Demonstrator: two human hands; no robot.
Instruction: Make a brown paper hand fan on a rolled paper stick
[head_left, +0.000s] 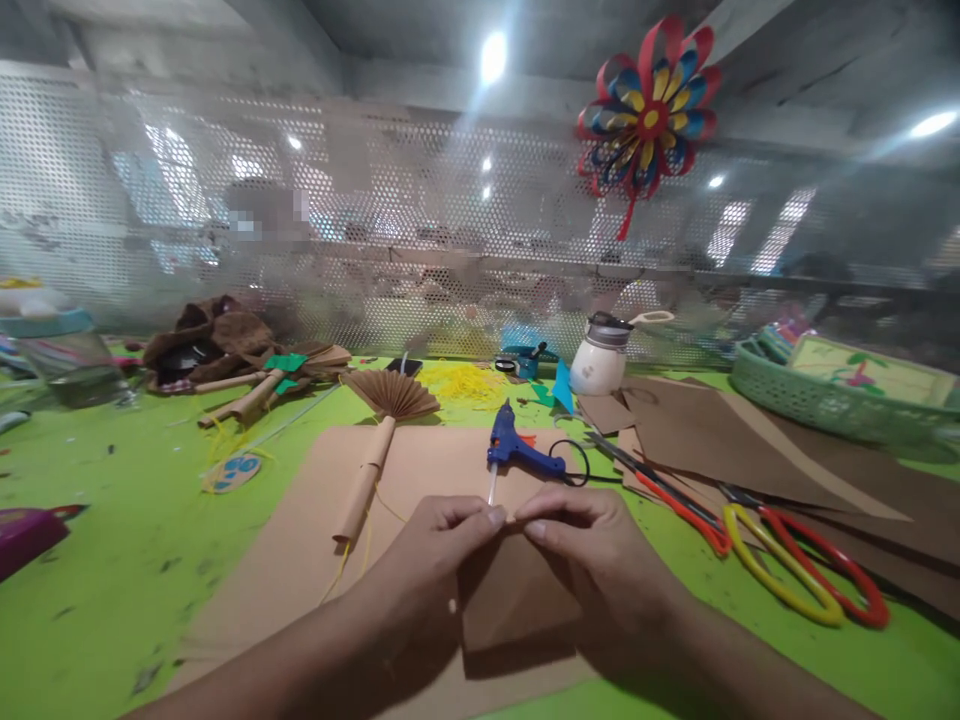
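My left hand (439, 555) and my right hand (592, 550) meet at the middle of the view, both pinching the top edge of a small brown paper piece (510, 600). Thumbs and forefingers of both hands are pressed together on that edge. The piece hangs over a larger brown paper sheet (300, 540) lying on the green table (112, 560). Just beyond my fingertips lies a blue glue gun (514, 450) with its nozzle pointing towards me. A brown paper fan on a rolled paper handle (379, 430) lies to the left of the gun.
Red-handled and yellow-handled scissors (795, 560) lie to the right on brown sheets (735, 440). A white jar (600, 360), yellow shreds (461, 382), a green basket (832, 395) and brown paper crafts (225, 355) stand along the mesh wall. A coloured paper pinwheel (649, 105) hangs above.
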